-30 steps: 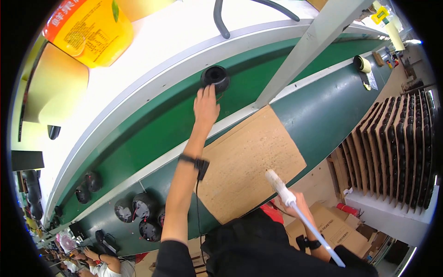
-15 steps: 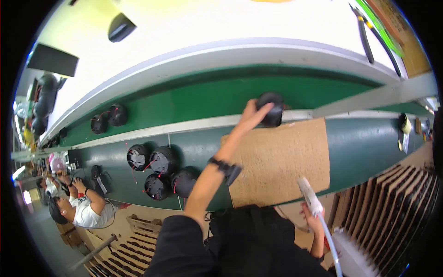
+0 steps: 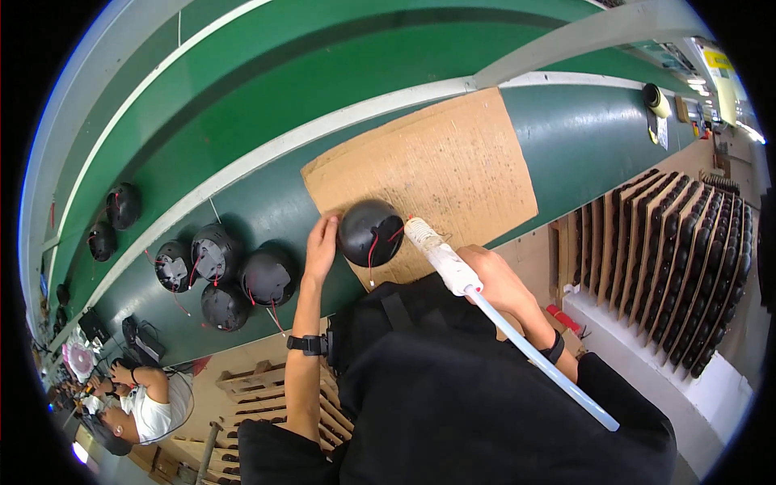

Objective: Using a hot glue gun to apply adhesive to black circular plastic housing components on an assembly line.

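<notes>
A black dome-shaped part (image 3: 369,232) with red wires rests on the near edge of a brown cardboard sheet (image 3: 436,166) on the green bench. My left hand (image 3: 321,245) presses flat against its left side. My right hand (image 3: 495,280) grips a white glue gun (image 3: 440,256) with a long pale glue stick trailing behind it. The gun's nozzle touches the right side of the part, by the red wires.
Several more black dome parts (image 3: 225,271) with wires lie on the green bench (image 3: 259,97) to the left. Racks of dark parts (image 3: 679,267) stand at the right. Another person (image 3: 145,404) sits at lower left near wooden pallets (image 3: 259,380).
My left hand pulled the black part from the far belt down onto the cardboard. My right hand brought the glue gun up to it. The view swung sharply.
</notes>
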Tool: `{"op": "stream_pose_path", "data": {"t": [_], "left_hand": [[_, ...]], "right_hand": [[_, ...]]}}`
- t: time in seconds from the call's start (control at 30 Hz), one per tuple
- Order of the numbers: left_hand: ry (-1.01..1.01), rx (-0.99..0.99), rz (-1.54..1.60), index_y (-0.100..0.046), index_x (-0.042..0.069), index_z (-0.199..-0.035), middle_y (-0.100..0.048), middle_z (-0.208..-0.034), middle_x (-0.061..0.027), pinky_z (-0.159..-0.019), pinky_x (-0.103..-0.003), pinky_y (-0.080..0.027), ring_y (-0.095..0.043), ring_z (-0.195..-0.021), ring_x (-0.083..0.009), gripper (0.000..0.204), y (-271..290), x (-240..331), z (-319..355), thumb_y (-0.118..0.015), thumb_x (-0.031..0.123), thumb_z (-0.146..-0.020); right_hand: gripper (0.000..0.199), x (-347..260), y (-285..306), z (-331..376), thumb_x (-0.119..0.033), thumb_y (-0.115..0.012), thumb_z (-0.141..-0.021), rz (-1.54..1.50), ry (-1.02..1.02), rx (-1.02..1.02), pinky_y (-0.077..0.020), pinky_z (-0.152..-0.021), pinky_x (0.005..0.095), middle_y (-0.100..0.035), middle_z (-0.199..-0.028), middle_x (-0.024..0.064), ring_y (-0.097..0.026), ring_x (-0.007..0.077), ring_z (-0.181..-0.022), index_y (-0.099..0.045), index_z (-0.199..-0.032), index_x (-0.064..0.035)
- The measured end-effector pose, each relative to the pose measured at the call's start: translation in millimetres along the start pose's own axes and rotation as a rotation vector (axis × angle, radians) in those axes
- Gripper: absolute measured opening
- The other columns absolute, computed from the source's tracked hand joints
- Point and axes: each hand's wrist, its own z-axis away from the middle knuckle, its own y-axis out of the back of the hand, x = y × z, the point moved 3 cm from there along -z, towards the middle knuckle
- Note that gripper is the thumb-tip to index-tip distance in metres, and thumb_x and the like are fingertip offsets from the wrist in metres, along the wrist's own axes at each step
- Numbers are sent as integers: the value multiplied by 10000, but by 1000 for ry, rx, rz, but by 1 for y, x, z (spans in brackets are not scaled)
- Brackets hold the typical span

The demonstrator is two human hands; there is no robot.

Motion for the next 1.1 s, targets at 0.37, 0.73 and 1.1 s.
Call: {"op": "stream_pose_path", "data": {"t": [0.37,0.73,1.1], "left_hand": [[-451,-129,-248,-474,97,-1485,-494,-1483,-196,-1141,-393,-385,-495,-1367,-349,714,6,70,6,-713,44,-815],[-309,-10,-590,-584,30,-1371,-637,-1297,-245,-1025,-426,-490,-611,-1196,-412,531,39,88,3,-698,56,-853],[-194,66,-776,-706,-21,-1016,-692,-968,-221,-795,-443,-544,-677,-867,-400,167,38,140,22,-656,25,-863]], "right_hand": [[342,-18,-18,8,-203,-713,-719,4,88,17,-457,-705,485,-587,-834,244,-585,448,-821,-561,-897,47],[371,-39,-22,-26,-281,-742,-774,-2,226,-98,-466,-721,514,-591,-848,228,-584,446,-861,-545,-875,16],[391,-45,-27,-56,-289,-756,-761,71,221,-70,-485,-697,509,-574,-851,200,-600,426,-861,-529,-921,-13]]}}
